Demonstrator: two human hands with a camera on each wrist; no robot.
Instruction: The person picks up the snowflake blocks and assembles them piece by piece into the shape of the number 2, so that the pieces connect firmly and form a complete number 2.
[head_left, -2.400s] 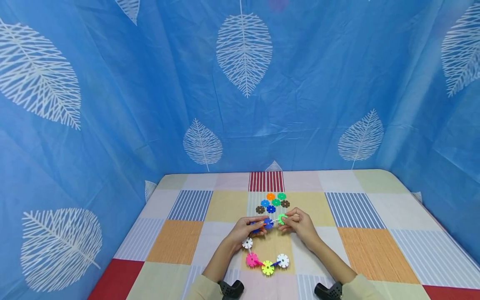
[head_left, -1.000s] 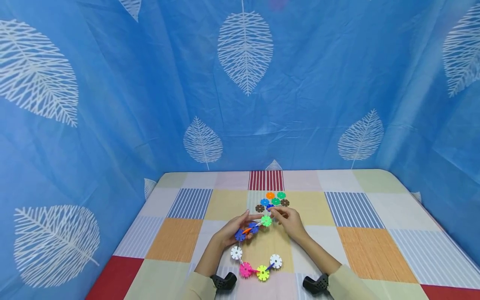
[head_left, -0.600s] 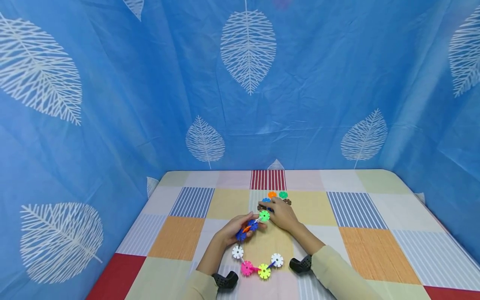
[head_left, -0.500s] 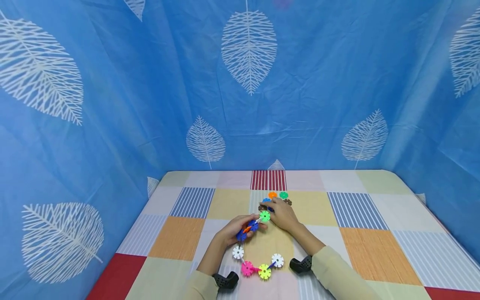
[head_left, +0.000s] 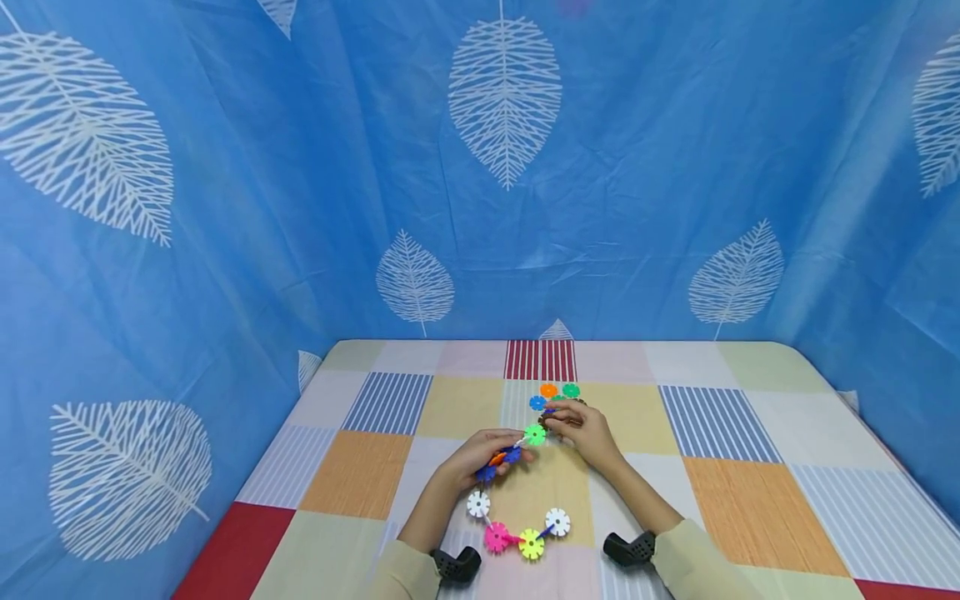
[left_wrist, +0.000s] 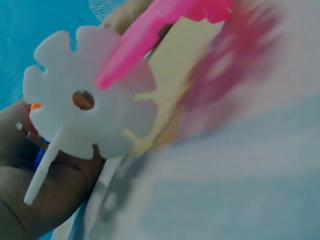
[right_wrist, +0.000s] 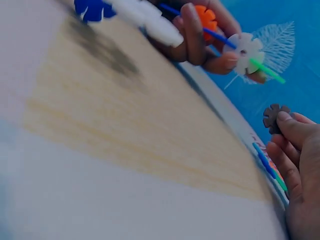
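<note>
Disc chain (head_left: 477,511) of slotted pieces, above the near middle of the patchwork tablecloth (head_left: 738,479). Gripped in left hand (head_left: 472,458) around the 2 blue discs (head_left: 486,472) and the orange disc (right_wrist: 206,20), fingers bent about that stretch. Just beside the green end disc (head_left: 535,434), right hand (head_left: 588,433) with a narrow thumb-and-finger pinch on 1 brown disc (right_wrist: 270,122) — apart from the chain in the right wrist view.

As for trouble: could twist out of its slot at the green end if pressed at a slant. Could also pop loose lower down, at the pink disc (head_left: 495,543) say, through a tug on the unheld loop. With so small a pinch, might spin or drop the brown disc on contact. Might scatter the loose discs (head_left: 549,390) through a low sweep of the right knuckles.

Bent into a C, gap toward the right — so no single straight long axis. Held stretch slanting away and to the right, green end foremost, toward the brown disc. Near stretch curving past pink to the yellow disc (head_left: 531,546), then up to the white end disc (head_left: 557,524). Neighbouring discs set crosswise. Hard to tell: contact of the near stretch with the cloth.
</note>
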